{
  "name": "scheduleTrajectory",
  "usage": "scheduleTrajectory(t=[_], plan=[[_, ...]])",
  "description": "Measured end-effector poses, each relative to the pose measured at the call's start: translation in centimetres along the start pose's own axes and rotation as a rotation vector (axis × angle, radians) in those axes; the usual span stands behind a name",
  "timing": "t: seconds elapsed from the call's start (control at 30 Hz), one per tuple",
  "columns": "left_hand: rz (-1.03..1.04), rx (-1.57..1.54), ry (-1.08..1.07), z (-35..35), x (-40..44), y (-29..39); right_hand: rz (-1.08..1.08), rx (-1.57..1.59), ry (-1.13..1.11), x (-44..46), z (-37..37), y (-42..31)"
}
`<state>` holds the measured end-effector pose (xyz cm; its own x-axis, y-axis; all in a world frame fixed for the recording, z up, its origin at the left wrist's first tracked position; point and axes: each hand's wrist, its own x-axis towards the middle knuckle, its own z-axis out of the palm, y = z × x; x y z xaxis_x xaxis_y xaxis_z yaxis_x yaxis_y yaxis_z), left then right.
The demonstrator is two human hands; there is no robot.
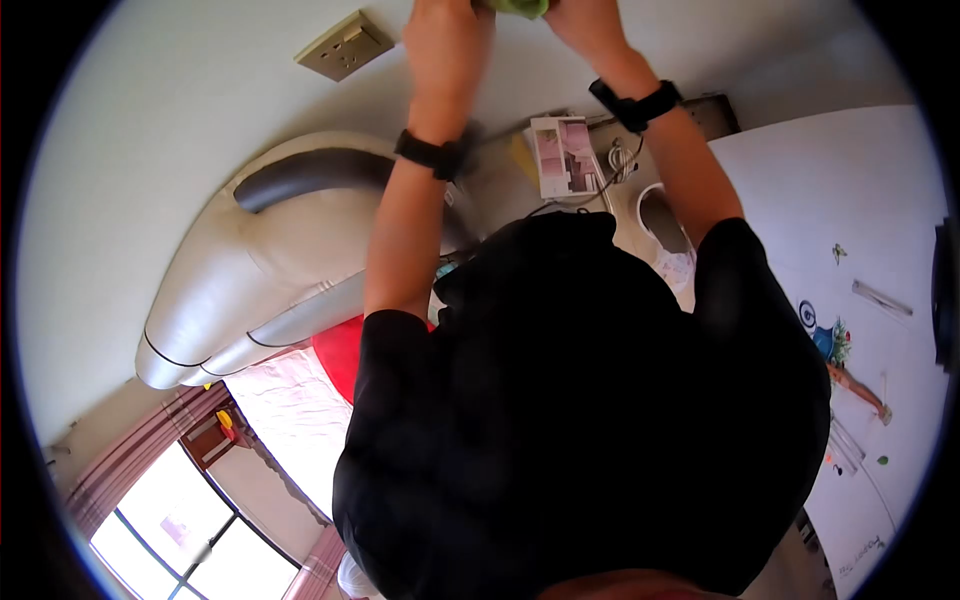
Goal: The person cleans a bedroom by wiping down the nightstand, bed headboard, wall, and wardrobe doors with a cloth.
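Both my arms reach up to the top edge of the head view, each with a black band at the wrist. Between the hands shows a small part of a green cloth (518,8), cut off by the edge. My left hand (450,45) is closed at the left end of this cloth, slightly blurred. At its right end, my right hand (592,25) also grips it. The fingertips of both hands lie outside the picture. Behind the hands is a pale wall, with a socket plate (344,45) to the left of my left hand.
A padded beige headboard (290,230) and a bed with pink-white sheet (285,400) are on the left. A printed box (565,157), a coiled white cable (621,160) and a round bin-like container (662,218) lie beyond my arms. A white cabinet (800,210) with stickers stands right.
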<state>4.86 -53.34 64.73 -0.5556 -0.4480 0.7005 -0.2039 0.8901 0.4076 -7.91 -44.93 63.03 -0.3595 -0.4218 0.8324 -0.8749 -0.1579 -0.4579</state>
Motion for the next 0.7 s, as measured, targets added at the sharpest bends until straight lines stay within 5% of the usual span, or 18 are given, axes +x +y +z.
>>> scheduleTrajectory(t=[0.1, 0.43, 0.53, 0.7], plan=[[-0.093, 0.11, -0.033, 3.1, -1.6, -2.6, 0.273, -0.032, -0.111, -3.3, 2.5, 2.1], [-0.116, -0.022, 0.235, 0.6, 1.3, -1.1, 0.094, 0.226, 0.045, 0.1, 5.1, 0.2], [-0.047, -0.136, 0.249, 1.3, 4.3, 1.1, 0.0, 0.072, 0.185, 3.6, 2.0, 0.6], [0.098, -0.023, 0.203, 4.8, 5.6, 2.5, 0.22, 0.091, 0.276, 1.7, 1.3, 4.5]])
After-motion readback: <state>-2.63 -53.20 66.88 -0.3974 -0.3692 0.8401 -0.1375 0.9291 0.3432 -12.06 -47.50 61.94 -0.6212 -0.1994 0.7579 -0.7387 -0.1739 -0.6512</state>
